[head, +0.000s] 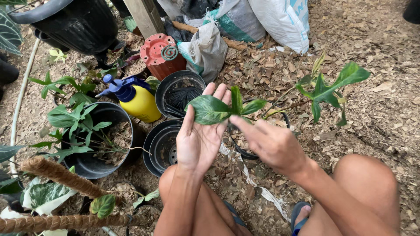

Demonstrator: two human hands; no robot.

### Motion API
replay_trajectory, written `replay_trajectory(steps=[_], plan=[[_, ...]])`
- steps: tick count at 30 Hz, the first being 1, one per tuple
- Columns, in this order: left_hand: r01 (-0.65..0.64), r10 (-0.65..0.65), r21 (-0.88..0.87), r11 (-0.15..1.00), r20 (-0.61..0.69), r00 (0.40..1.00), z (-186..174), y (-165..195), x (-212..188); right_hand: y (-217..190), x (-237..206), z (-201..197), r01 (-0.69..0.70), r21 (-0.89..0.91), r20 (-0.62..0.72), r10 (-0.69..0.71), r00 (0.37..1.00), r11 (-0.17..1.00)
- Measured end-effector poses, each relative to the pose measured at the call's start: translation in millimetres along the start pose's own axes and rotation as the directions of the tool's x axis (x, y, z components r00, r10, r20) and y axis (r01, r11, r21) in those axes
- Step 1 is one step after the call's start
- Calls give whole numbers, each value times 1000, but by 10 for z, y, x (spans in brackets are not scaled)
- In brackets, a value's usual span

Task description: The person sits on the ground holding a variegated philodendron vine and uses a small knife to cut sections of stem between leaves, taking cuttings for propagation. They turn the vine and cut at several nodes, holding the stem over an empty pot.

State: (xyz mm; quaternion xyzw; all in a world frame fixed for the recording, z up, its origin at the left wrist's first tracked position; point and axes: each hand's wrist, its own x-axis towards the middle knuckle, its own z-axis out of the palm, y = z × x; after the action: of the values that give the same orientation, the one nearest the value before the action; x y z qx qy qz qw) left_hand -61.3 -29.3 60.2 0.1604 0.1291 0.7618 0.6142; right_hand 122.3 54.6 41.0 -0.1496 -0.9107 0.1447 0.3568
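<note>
My left hand (199, 135) is held palm up with its fingers spread, and a broad green variegated leaf (209, 110) lies across the fingertips. My right hand (271, 142) points with its index finger at the base of that leaf, touching the stem. The leaf belongs to a plant cutting whose long stem (282, 107) runs right to more lobed leaves (330, 87). Under the hands sits a black pot (239, 146), mostly hidden. My knees are in the lower part of the view.
Empty black pots (164, 146) (179, 92), a yellow spray bottle with blue top (135, 98), a black pot with a green plant (94, 140), a red pot (162, 57), sacks (280, 19), coir poles (65, 177) and dry leaf mulch lie around.
</note>
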Motion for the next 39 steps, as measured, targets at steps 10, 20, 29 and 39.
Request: replay_trajectory(steps=[10,20,29,39], plan=[[-129,143,198,972,-57,988,4,44,-14,6,6,-102,30,-46,18,-30,999,998],[-204,222,211,956,-65,973,-16,105,-16,41,-22,-96,63,-19,30,-62,998,998],[-239,260,254,937,-53,964,-30,118,-26,82,-10,-90,91,-28,56,-89,994,995],[-220,237,270,937,-30,971,-23,119,-24,75,4,-109,74,18,53,-75,996,997]])
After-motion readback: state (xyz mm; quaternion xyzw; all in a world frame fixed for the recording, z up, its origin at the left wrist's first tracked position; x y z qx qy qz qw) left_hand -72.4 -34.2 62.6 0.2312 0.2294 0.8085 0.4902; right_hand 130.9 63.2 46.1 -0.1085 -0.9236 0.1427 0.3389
